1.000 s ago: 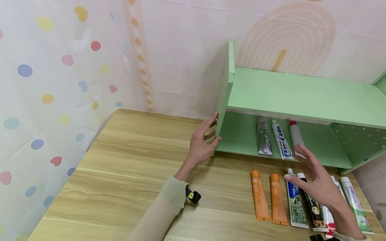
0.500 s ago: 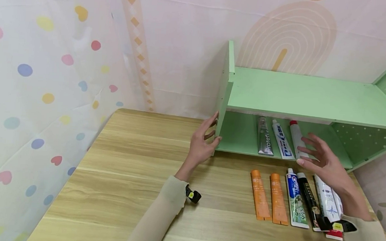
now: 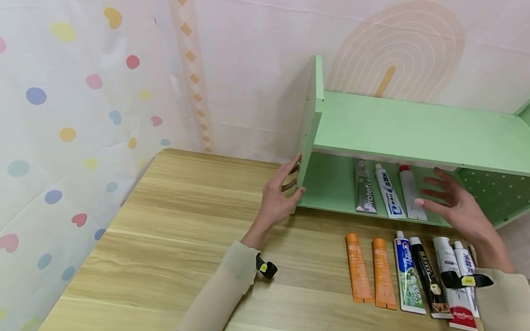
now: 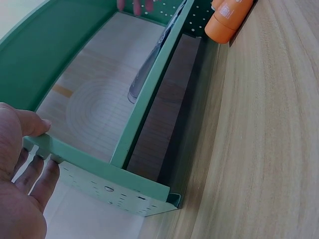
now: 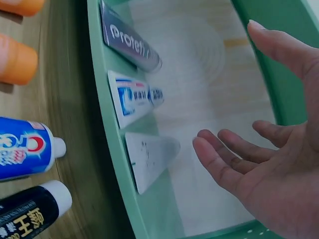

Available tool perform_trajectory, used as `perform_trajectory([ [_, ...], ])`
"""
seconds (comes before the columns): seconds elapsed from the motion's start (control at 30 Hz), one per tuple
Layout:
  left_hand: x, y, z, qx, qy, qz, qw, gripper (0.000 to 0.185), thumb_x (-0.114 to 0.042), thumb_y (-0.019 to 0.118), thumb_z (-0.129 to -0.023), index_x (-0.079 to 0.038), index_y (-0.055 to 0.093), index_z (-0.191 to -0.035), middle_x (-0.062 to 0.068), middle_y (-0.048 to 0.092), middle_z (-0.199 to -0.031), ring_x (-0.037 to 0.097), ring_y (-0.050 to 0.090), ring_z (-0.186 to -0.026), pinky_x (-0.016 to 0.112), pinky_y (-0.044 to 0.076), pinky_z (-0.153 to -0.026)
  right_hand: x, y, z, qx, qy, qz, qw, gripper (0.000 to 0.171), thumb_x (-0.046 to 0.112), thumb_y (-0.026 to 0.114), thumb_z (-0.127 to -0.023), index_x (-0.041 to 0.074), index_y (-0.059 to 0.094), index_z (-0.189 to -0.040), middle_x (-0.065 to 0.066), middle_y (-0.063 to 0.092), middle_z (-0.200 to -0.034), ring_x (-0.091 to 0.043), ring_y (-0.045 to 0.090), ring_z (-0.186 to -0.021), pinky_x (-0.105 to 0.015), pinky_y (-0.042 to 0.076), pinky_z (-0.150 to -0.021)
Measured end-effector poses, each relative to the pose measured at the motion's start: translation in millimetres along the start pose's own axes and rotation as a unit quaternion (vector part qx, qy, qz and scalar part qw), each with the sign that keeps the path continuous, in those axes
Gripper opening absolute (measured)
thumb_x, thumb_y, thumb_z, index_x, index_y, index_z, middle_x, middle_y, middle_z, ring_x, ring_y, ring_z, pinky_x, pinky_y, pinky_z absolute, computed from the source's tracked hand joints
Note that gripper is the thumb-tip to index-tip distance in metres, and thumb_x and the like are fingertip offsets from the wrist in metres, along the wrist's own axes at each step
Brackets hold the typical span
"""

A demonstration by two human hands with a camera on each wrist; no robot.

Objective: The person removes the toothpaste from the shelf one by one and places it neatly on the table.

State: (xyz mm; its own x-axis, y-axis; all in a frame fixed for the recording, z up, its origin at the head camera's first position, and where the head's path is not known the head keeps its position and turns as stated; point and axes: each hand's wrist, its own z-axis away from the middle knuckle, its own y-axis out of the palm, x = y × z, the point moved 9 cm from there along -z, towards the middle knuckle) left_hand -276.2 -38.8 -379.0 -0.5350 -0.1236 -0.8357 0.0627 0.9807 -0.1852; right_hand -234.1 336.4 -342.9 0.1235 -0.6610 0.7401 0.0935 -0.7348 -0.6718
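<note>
My left hand (image 3: 278, 198) grips the left side panel (image 3: 310, 138) of a green shelf unit (image 3: 429, 129). In the left wrist view its thumb lies over the panel's edge, with the fingers on the outer face. My right hand (image 3: 458, 208) hovers at the lower shelf's right part, fingers spread and holding nothing. Just left of it lies a pale toothpaste tube with a red cap (image 3: 409, 188). A blue-and-white toothpaste tube (image 3: 388, 192) and a grey Protefix tube (image 3: 364, 188) lie further left on that shelf, apart from each other.
On the wooden table (image 3: 176, 221) before the shelf lie two orange tubes (image 3: 358, 270), a blue-green Crest tube (image 3: 409, 273), a black tube (image 3: 430, 279), a red-and-white Colgate tube (image 3: 463, 316) and another white-blue tube (image 3: 467, 261). The right forearm partly covers this row. A patterned wall cloth (image 3: 252, 60) hangs behind.
My right hand has moved right and up, from over the tabletop tubes and the red-capped tube's lower end to the lower shelf's right part. The left hand stays on the panel.
</note>
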Motion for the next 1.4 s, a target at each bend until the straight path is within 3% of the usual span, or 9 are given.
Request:
perform_trajectory([
  [0.13, -1.3, -0.4, -0.1, -0.004, 0.004, 0.004, 1.0, 0.085, 0.01, 0.069, -0.088, -0.031, 0.041, -0.158, 0.001, 0.051, -0.153, 0.023, 0.052, -0.14, 0.041, 0.055, -0.105, -8, -2, -8, 0.011, 0.015, 0.006, 1.0, 0.09, 0.025, 0.065, -0.102, 0.022, 0.004, -0.167, -0.027, 0.028, -0.164, 0.018, 0.041, -0.11, -0.004, 0.045, -0.083],
  [0.23, -2.1, -0.5, 0.0, -0.003, 0.007, 0.006, 1.0, 0.085, 0.011, 0.069, -0.088, -0.03, 0.041, -0.158, 0.001, 0.051, -0.153, 0.024, 0.052, -0.14, 0.042, 0.055, -0.105, -15, -1, -14, 0.023, 0.036, 0.003, 0.999, 0.09, 0.029, 0.065, -0.102, 0.021, 0.003, -0.167, -0.028, 0.026, -0.165, 0.018, 0.04, -0.109, -0.029, 0.053, -0.101],
  [0.37, -1.7, -0.4, -0.3, -0.003, 0.006, 0.005, 1.0, 0.085, 0.01, 0.069, -0.088, -0.031, 0.041, -0.158, 0.001, 0.051, -0.153, 0.023, 0.052, -0.14, 0.04, 0.055, -0.106, -24, 2, -21, 0.037, 0.059, -0.012, 0.998, 0.092, 0.031, 0.065, -0.101, 0.016, 0.003, -0.167, -0.03, 0.024, -0.164, 0.014, 0.042, -0.108, -0.071, 0.038, -0.11],
  [0.5, -0.2, 0.1, -0.9, -0.001, 0.002, 0.001, 1.0, 0.086, 0.009, 0.069, -0.089, -0.034, 0.04, -0.158, 0.0, 0.051, -0.152, 0.022, 0.052, -0.14, 0.038, 0.055, -0.106, -31, 6, -25, 0.058, 0.081, -0.015, 0.995, 0.095, 0.034, 0.066, -0.1, 0.009, 0.002, -0.166, -0.032, 0.025, -0.163, -0.018, 0.052, -0.125, -0.076, 0.032, -0.111],
  [0.57, 0.3, 0.4, -1.1, 0.001, 0.001, 0.0, 1.0, 0.086, 0.008, 0.069, -0.089, -0.035, 0.04, -0.158, 0.0, 0.051, -0.152, 0.022, 0.052, -0.14, 0.037, 0.055, -0.106, -34, 8, -27, 0.07, 0.088, -0.012, 0.994, 0.097, 0.036, 0.066, -0.1, 0.007, 0.001, -0.165, -0.034, 0.026, -0.162, -0.04, 0.044, -0.135, -0.077, 0.031, -0.111],
  [0.63, 0.6, 0.6, -1.4, 0.002, 0.001, 0.0, 1.0, 0.085, 0.007, 0.069, -0.09, -0.035, 0.04, -0.158, 0.0, 0.051, -0.152, 0.022, 0.052, -0.14, 0.037, 0.055, -0.106, -36, 9, -30, 0.076, 0.093, -0.01, 0.993, 0.098, 0.037, 0.067, -0.1, 0.006, 0.0, -0.165, -0.035, 0.027, -0.161, -0.052, 0.036, -0.14, -0.076, 0.031, -0.111],
  [0.87, 0.5, -0.5, -1.3, 0.001, -0.001, -0.001, 1.0, 0.086, 0.007, 0.069, -0.09, -0.035, 0.04, -0.158, -0.001, 0.051, -0.152, 0.022, 0.052, -0.14, 0.038, 0.055, -0.106, -42, 11, -39, 0.075, 0.1, 0.011, 0.992, 0.099, 0.037, 0.068, -0.099, 0.002, 0.003, -0.164, -0.037, 0.029, -0.159, -0.056, 0.036, -0.14, -0.072, 0.036, -0.111],
  [1.17, -0.1, 0.1, -0.8, 0.0, 0.0, 0.008, 1.0, 0.086, 0.009, 0.069, -0.089, -0.033, 0.041, -0.158, 0.001, 0.051, -0.153, 0.024, 0.052, -0.14, 0.039, 0.055, -0.106, -52, 13, -49, 0.073, 0.091, 0.032, 0.993, 0.091, 0.021, 0.068, -0.099, -0.007, 0.007, -0.161, -0.042, 0.032, -0.153, -0.058, 0.038, -0.137, -0.058, 0.047, -0.103],
  [1.4, -1.2, 0.6, -0.4, 0.0, 0.003, 0.011, 0.9999, 0.085, 0.009, 0.069, -0.088, -0.031, 0.041, -0.158, 0.002, 0.051, -0.153, 0.024, 0.052, -0.14, 0.04, 0.055, -0.106, -53, 14, -52, 0.093, 0.096, 0.028, 0.991, 0.09, 0.019, 0.068, -0.099, -0.008, 0.009, -0.161, -0.044, 0.029, -0.153, -0.06, 0.034, -0.139, -0.069, 0.042, -0.109],
])
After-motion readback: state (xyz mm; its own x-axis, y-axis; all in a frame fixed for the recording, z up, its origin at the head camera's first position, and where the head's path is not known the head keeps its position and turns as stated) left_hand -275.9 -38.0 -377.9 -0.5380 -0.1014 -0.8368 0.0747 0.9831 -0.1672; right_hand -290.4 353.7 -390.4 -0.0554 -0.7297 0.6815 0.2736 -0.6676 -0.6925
